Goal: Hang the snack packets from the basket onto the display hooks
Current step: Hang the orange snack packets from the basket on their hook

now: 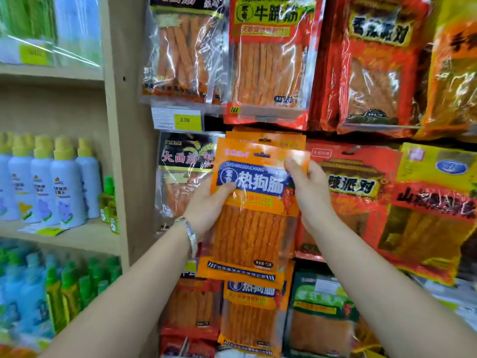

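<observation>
Held packet (254,202) is gripped before the hung packet (265,138): left hand (209,202) at its left edge, right hand (307,187) at its upper right. Bottles (51,182) are shelved left of the divider panel (124,125).

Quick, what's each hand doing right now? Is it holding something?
Left hand: grips the orange snack packet by its left edge.
Right hand: pinches the same packet near its top right corner.
</observation>
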The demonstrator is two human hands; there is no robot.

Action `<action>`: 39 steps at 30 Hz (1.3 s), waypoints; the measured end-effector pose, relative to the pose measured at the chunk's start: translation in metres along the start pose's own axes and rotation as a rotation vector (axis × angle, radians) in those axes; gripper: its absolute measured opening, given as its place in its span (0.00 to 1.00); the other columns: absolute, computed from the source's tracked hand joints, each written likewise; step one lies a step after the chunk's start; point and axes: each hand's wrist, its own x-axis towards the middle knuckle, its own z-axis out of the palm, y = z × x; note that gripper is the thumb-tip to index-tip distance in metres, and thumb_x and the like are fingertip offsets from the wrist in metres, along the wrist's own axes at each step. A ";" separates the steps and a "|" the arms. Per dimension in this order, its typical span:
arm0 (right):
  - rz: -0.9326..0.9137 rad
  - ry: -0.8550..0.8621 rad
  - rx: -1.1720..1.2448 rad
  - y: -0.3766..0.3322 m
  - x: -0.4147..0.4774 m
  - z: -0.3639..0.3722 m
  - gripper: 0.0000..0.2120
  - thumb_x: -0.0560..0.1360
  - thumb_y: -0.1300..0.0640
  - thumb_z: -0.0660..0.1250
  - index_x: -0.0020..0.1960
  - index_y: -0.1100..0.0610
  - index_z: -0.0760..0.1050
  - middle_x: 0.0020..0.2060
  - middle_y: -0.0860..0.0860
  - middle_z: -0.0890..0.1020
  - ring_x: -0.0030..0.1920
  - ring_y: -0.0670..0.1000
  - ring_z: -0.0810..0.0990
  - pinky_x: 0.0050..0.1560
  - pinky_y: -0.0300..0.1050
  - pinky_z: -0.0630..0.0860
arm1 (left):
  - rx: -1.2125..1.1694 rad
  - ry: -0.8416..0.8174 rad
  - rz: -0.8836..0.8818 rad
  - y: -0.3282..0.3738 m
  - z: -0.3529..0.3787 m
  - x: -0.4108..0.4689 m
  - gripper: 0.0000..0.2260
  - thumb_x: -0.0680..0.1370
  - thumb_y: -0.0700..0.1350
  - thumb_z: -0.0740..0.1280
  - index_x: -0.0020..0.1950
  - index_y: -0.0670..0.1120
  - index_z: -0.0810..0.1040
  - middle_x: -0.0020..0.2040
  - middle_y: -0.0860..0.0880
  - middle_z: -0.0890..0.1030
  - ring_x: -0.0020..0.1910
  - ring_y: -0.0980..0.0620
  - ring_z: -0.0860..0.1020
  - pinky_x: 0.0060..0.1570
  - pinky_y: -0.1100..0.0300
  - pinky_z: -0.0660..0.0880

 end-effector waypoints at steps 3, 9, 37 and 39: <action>-0.085 0.069 0.021 -0.009 0.008 0.001 0.07 0.78 0.53 0.64 0.44 0.55 0.76 0.38 0.47 0.80 0.37 0.38 0.76 0.40 0.35 0.71 | -0.014 0.044 0.219 0.017 -0.003 0.015 0.24 0.76 0.40 0.66 0.70 0.55 0.65 0.60 0.64 0.72 0.54 0.75 0.72 0.51 0.74 0.71; -0.160 0.099 -0.072 -0.017 0.028 0.005 0.13 0.78 0.52 0.64 0.44 0.62 0.74 0.35 0.49 0.75 0.33 0.40 0.70 0.34 0.34 0.65 | 0.272 -0.052 0.445 0.050 -0.003 0.042 0.29 0.75 0.47 0.61 0.75 0.58 0.55 0.69 0.63 0.61 0.73 0.60 0.59 0.72 0.51 0.60; -0.498 -0.202 -1.229 0.096 -0.029 0.000 0.39 0.69 0.51 0.75 0.74 0.61 0.61 0.75 0.59 0.56 0.74 0.57 0.51 0.66 0.54 0.66 | 0.820 -0.335 0.445 -0.104 0.013 0.012 0.35 0.77 0.50 0.62 0.77 0.52 0.44 0.69 0.61 0.25 0.70 0.63 0.32 0.67 0.66 0.47; -0.448 -0.229 -1.248 0.097 -0.022 0.004 0.40 0.70 0.52 0.74 0.75 0.61 0.58 0.76 0.58 0.52 0.74 0.55 0.47 0.65 0.54 0.69 | 0.814 -0.359 0.425 -0.104 0.013 0.019 0.36 0.77 0.50 0.62 0.77 0.53 0.43 0.70 0.61 0.26 0.71 0.62 0.35 0.67 0.64 0.51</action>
